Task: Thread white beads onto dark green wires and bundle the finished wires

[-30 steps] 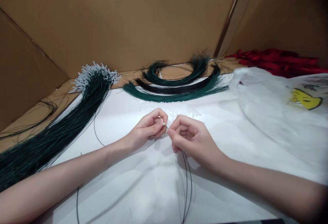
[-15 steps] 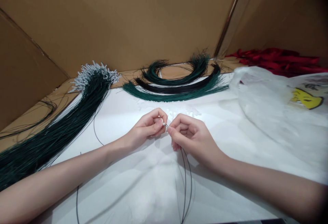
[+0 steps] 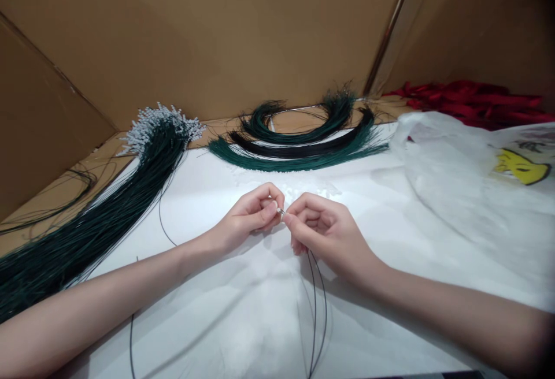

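Note:
Over the middle of the white sheet, my left hand (image 3: 254,211) is closed in a pinch on a small white bead (image 3: 278,210). Facing it, almost touching, is my right hand (image 3: 323,220), its thumb and forefinger pinched on the end of a thin dark wire (image 3: 314,309). The wire's tip meets the bead; I cannot tell how far it goes through. Below my right palm the wire hangs in long strands toward the front edge. Loose white bits like beads (image 3: 323,187) lie scattered just behind my hands.
A thick bundle of dark green wires (image 3: 108,211) with white beaded tips (image 3: 162,125) lies at left. Curved bundles of green and black wires (image 3: 299,162) rest at the back. On the right are a clear plastic bag (image 3: 455,177) and red ribbon (image 3: 472,101). Cardboard walls (image 3: 217,38) enclose the back.
Almost nothing differs. Both hands keep the same pinch, and the view has shifted very slightly.

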